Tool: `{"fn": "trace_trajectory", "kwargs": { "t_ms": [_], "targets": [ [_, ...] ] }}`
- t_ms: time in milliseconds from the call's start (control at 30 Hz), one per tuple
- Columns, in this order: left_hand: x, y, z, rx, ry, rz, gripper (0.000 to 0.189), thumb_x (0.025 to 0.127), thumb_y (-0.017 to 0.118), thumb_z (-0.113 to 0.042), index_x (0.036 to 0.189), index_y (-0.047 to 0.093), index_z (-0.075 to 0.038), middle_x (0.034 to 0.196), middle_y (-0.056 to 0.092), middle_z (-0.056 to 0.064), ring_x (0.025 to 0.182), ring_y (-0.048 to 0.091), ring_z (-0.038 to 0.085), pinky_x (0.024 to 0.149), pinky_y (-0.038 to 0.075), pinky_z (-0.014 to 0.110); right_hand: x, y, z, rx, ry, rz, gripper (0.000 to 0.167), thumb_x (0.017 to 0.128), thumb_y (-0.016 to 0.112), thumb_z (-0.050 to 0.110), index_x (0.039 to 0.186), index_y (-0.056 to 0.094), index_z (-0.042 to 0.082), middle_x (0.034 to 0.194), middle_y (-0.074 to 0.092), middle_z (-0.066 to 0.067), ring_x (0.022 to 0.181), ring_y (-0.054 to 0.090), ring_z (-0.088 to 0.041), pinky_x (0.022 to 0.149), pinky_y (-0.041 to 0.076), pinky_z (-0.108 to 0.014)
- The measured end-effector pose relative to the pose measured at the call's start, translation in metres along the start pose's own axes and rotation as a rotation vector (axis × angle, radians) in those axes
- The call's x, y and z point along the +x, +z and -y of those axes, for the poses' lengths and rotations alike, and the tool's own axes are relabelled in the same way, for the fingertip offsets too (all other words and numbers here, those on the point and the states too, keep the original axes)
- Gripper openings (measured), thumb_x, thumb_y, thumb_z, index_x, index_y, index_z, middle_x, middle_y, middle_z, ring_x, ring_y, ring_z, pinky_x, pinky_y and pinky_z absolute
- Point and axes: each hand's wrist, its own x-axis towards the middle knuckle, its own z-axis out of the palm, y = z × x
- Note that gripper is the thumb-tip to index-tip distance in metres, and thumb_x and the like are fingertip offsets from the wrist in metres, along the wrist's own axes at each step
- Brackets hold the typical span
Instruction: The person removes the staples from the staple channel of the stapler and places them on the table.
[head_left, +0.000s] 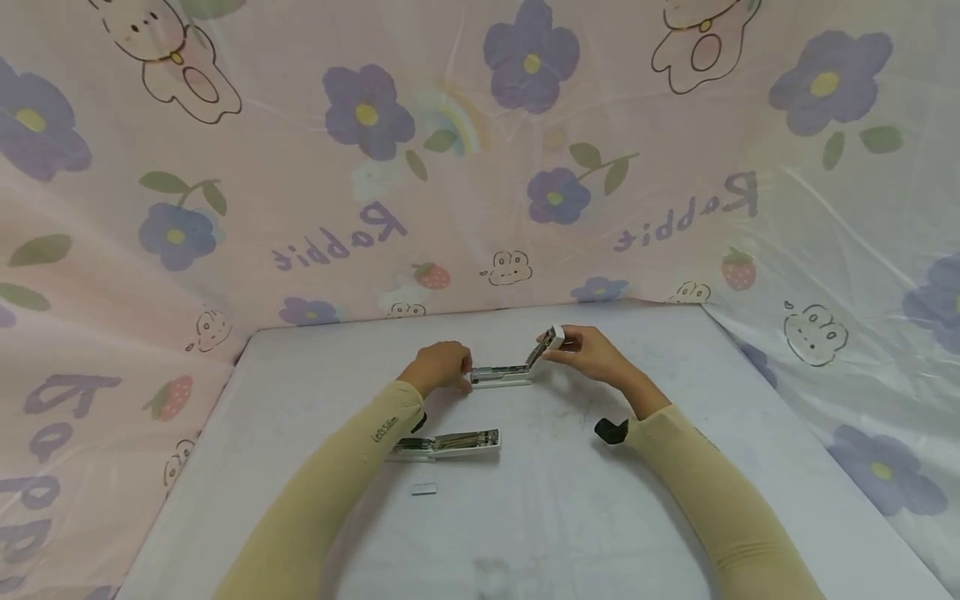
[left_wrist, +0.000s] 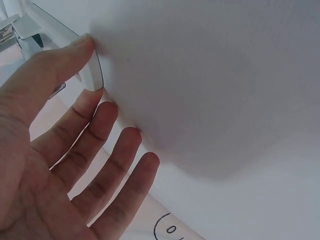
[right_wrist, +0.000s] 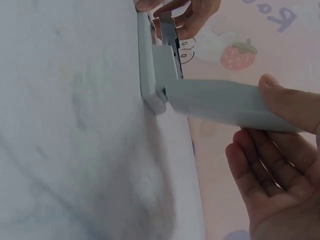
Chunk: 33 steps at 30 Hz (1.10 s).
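Note:
A white stapler (head_left: pixel 502 382) stands unfolded on the table, its metal magazine bared and its top cover tilted up at the right. My left hand (head_left: pixel 442 367) pinches the left end of its base between thumb and index finger; the other fingers extend loosely in the left wrist view, beside the base end (left_wrist: pixel 91 75). With thumb and fingers, my right hand (head_left: pixel 592 354) grips the raised cover (right_wrist: pixel 215 102) near its free end. A second opened stapler (head_left: pixel 465 443) lies nearer, partly hidden by the left sleeve. In front of it is a small strip (head_left: pixel 424 489), apparently staples.
The white table (head_left: pixel 555 517) ends at the back against a patterned cloth (head_left: pixel 465 192) with flowers and rabbits, which also hangs at both sides. A black piece (head_left: pixel 611 431) sits under the right wrist.

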Motion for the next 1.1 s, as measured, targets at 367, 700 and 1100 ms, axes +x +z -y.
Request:
{"fn": "trace_trajectory", "kwargs": {
  "t_ms": [367, 700, 1100],
  "targets": [
    [0.001, 0.000, -0.003, -0.005, 0.005, 0.013, 0.029, 0.090, 0.090, -0.031, 0.100, 0.068, -0.015, 0.099, 0.063, 0.000, 0.093, 0.056, 0.019, 0.090, 0.054, 0.043, -0.009, -0.012, -0.029, 0.033, 0.027, -0.006, 0.035, 0.097, 0.084, 0.018, 0.128, 0.071, 0.007, 0.109, 0.071, -0.012, 0.085, 0.060, -0.019, 0.071, 0.048, -0.028],
    [0.001, -0.002, 0.000, -0.026, 0.015, 0.013, 0.030, 0.089, 0.091, -0.030, 0.100, 0.067, -0.014, 0.100, 0.063, 0.001, 0.093, 0.056, 0.019, 0.087, 0.052, 0.041, -0.011, -0.017, -0.040, -0.135, 0.026, -0.003, 0.032, 0.093, 0.088, 0.025, 0.121, 0.076, 0.016, 0.115, 0.073, -0.006, 0.081, 0.053, -0.022, 0.069, 0.043, -0.031],
    [0.001, -0.002, 0.000, -0.024, 0.011, 0.019, 0.030, 0.089, 0.090, -0.030, 0.100, 0.067, -0.014, 0.099, 0.062, 0.000, 0.092, 0.056, 0.019, 0.087, 0.052, 0.042, -0.006, -0.008, -0.023, -0.332, -0.096, -0.004, 0.047, 0.096, 0.085, 0.025, 0.135, 0.070, 0.003, 0.135, 0.068, -0.011, 0.128, 0.061, -0.037, 0.109, 0.049, -0.057]
  ]
}}
